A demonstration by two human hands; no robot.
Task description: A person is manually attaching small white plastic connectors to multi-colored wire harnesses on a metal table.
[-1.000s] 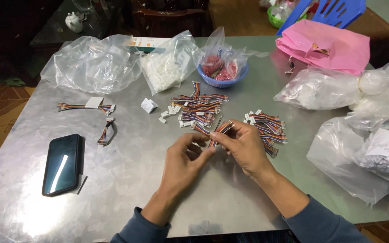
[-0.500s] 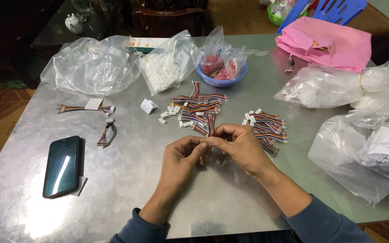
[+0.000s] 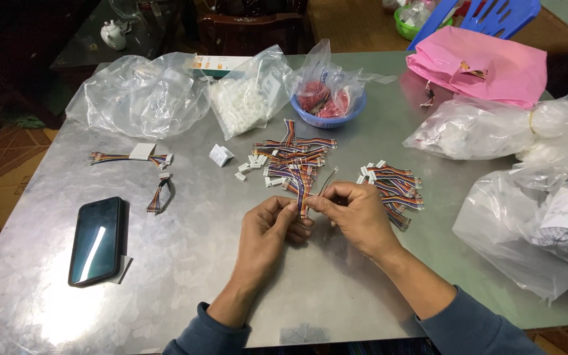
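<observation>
My left hand (image 3: 272,230) and my right hand (image 3: 356,213) meet at the middle of a metal table (image 3: 192,263). Together they pinch a short multicoloured ribbon cable (image 3: 302,187) that stands up between the fingertips. A thin wire (image 3: 327,179) sticks up beside it near my right hand. Just beyond the hands lies a pile of the same cables with white connectors (image 3: 292,158). A second cable pile (image 3: 394,187) lies right of my right hand.
A black phone (image 3: 96,240) lies at the left, with two loose cables (image 3: 131,158) behind it. Clear plastic bags (image 3: 141,95) stand at the back and right. A blue bowl (image 3: 327,118) and a pink bag (image 3: 478,66) sit at the back.
My hands have stayed close together over the table's middle, shifting their grip; the cable now stands upright between the fingertips. Nothing else on the table has moved.
</observation>
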